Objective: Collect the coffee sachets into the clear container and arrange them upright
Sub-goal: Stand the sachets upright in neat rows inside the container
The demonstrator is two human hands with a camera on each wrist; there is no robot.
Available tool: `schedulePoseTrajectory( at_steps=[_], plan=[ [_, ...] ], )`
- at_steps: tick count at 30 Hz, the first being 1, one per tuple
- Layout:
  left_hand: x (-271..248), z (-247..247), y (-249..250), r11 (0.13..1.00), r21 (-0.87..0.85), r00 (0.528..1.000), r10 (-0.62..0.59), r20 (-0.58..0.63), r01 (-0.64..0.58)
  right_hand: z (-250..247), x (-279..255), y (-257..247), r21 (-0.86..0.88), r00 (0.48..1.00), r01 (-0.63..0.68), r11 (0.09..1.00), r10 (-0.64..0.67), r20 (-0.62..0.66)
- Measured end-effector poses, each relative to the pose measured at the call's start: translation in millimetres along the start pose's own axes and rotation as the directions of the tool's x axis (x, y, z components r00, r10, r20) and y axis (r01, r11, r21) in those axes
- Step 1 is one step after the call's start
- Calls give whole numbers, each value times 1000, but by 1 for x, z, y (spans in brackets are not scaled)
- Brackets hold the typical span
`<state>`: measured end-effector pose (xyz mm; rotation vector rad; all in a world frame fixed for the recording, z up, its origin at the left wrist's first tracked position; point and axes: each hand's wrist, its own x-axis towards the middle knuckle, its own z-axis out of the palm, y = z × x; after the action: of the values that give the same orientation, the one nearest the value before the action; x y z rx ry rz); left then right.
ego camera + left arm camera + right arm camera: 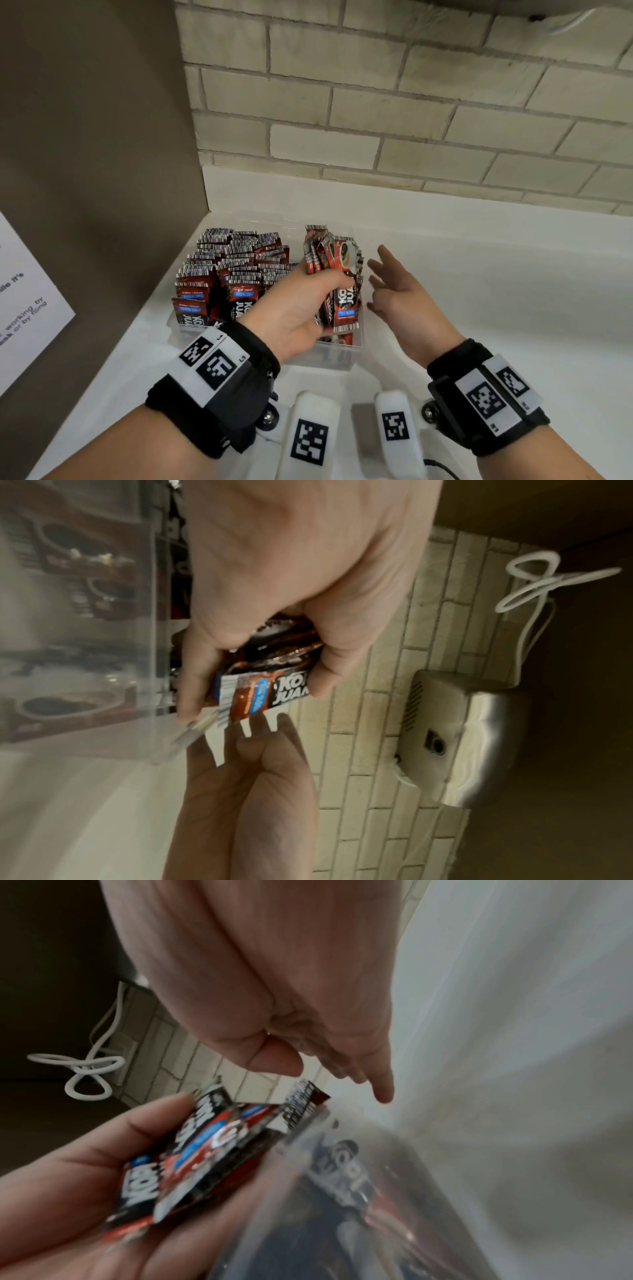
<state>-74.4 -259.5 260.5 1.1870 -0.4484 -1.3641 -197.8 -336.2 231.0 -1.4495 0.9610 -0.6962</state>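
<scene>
A pale brick wall (411,102) backs a white tabletop (479,274), with a brown panel (85,137) closing off the left side and a printed sheet (27,301) fixed low on it. Near the corner the clear container (346,356) sits on the tabletop; its left part is packed with rows of red and black coffee sachets (233,270) standing upright, barcode edges up. Over the right part of the container the left hand (298,308) has its fingers and thumb curled round a bundle of sachets (337,274), held roughly upright with the lower ends down inside the container, where a few more sachets lie flat on the bottom. The right hand (397,294) hovers just beside the bundle, at the container's right wall, fingers spread and nearly straight, holding nothing. In the left wrist view a metal box (462,737) hangs on the brick wall with a looped white cable (534,585) next to it. Both wrists wear black bands with printed marker tags
</scene>
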Motion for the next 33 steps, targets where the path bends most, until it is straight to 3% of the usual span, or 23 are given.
schedulePoseTrajectory(
  at_steps=[3, 6, 8, 11, 16, 18, 21, 23, 26, 28, 33],
  plan=[
    [-20, -9, 16, 998, -23, 997, 67, 37, -66, -7, -6, -12, 21, 976, 120, 993, -114, -188],
    [-46, -29, 35, 971, -75, 973, 229, 22, -227, -7, -17, -33, 36, 925, 256, 966, -234, -300],
    [-61, -48, 46, 931, -105, 937, 346, -47, -349, 1, -25, -45, 63, 931, 291, 955, -267, -249],
    [-77, -75, 50, 888, -111, 891, 429, -146, -445, 27, -37, -54, 69, 964, 262, 963, -258, -68],
    [-89, -94, 22, 913, 50, 882, 403, -245, -404, 71, -50, -44, -59, 967, 143, 988, -127, 220],
    [-88, -95, 11, 936, 74, 898, 351, -266, -344, 84, -57, -39, -117, 898, 208, 971, -142, 417],
    [-88, -88, 1, 959, 62, 946, 282, -159, -275, 104, -65, -38, -226, 749, 473, 852, -254, 612],
    [-90, -80, 0, 954, 50, 952, 300, -67, -297, 114, -65, -40, -332, 717, 616, 715, -334, 612],
    [-92, -72, 5, 948, 9, 948, 319, 7, -319, 115, -61, -45, -343, 662, 727, 595, -474, 581],
    [-91, -75, 8, 955, -25, 955, 295, 20, -295, 113, -58, -46, -322, 629, 763, 560, -532, 567],
    [-95, -82, 16, 979, -115, 974, 182, 139, -166, 111, -54, -48, -327, 623, 777, 539, -581, 523]
  ],
)
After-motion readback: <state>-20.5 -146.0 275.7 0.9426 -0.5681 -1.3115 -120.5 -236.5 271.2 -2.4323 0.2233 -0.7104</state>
